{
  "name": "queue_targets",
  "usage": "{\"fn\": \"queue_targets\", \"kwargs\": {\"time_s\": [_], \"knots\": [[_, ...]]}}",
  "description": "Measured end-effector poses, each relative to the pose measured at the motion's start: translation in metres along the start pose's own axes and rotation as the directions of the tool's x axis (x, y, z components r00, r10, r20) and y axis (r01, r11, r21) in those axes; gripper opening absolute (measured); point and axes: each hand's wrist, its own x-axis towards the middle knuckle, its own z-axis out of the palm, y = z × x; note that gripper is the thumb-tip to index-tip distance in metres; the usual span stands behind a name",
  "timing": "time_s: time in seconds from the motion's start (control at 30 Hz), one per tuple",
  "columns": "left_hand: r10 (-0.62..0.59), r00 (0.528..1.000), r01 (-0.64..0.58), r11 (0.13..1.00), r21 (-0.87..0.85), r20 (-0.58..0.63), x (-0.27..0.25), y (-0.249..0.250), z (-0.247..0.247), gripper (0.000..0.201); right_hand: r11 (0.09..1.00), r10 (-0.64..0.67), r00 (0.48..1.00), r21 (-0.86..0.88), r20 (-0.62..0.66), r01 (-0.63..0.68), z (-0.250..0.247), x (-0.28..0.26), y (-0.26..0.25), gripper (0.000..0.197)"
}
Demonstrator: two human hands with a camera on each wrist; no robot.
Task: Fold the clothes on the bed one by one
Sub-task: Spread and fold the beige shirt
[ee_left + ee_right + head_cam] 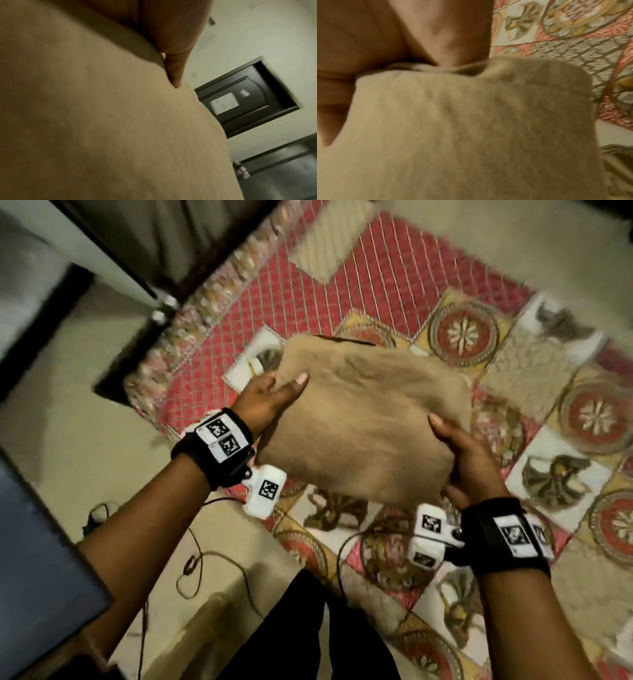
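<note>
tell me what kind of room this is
Most likely a bedroom. A bed with a patchwork bedspread fills the head view, a dark panelled door shows in the left wrist view, and both hands, left hand and right hand, hold a folded tan garment over the bed.

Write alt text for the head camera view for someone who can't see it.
Two hands hold a folded tan garment above a patchwork bedspread: the left hand grips its left edge, the right hand its near right corner. Both wrists wear black straps with white marker-tagged cameras.

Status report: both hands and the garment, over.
Left hand and right hand grip folded tan garment, held above patterned bedspread. Nothing in the way.
</note>
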Motion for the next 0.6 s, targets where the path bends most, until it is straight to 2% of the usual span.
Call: {"fn": "queue_targets", "kwargs": {"time_s": [0.07, 0.1, 0.17, 0.27, 0.33, 0.47, 0.53, 0.6], "knots": [[0.131, 0.991, -0.132, 0.990, -0.050, -0.016, -0.032, 0.073, -0.026, 0.013, 0.992, -0.109, 0.991, -0.051, 0.073, 0.112, 0.047, -0.029, -0.054, 0.066], [0.191, 0.980, -0.195, 0.978, -0.073, -0.051, -0.053, 0.107, -0.040, 0.013, 0.981, -0.171, 0.980, -0.071, 0.107, 0.179, 0.072, -0.046, -0.082, 0.066], [0.308, 0.943, -0.318, 0.946, -0.069, -0.124, -0.102, 0.167, -0.066, 0.015, 0.954, -0.271, 0.944, -0.079, 0.190, 0.290, 0.122, -0.080, -0.129, 0.054], [0.457, 0.858, -0.476, 0.879, -0.028, -0.237, -0.182, 0.214, -0.099, 0.017, 0.924, -0.337, 0.887, -0.072, 0.317, 0.377, 0.182, -0.137, -0.166, 0.037], [0.492, 0.807, -0.539, 0.840, -0.066, -0.327, -0.238, 0.224, -0.123, 0.016, 0.920, -0.332, 0.860, -0.069, 0.387, 0.386, 0.217, -0.177, -0.177, 0.027], [0.491, 0.743, -0.598, 0.792, -0.124, -0.455, -0.318, 0.221, -0.166, 0.022, 0.915, -0.299, 0.801, -0.083, 0.518, 0.395, 0.277, -0.232, -0.173, 0.048], [0.468, 0.705, -0.619, 0.773, -0.138, -0.533, -0.344, 0.211, -0.187, 0.024, 0.919, -0.260, 0.773, -0.098, 0.578, 0.382, 0.305, -0.251, -0.165, 0.040], [0.441, 0.645, -0.651, 0.745, -0.147, -0.624, -0.366, 0.201, -0.211, 0.031, 0.915, -0.219, 0.751, -0.137, 0.623, 0.381, 0.338, -0.266, -0.156, 0.037]]}}
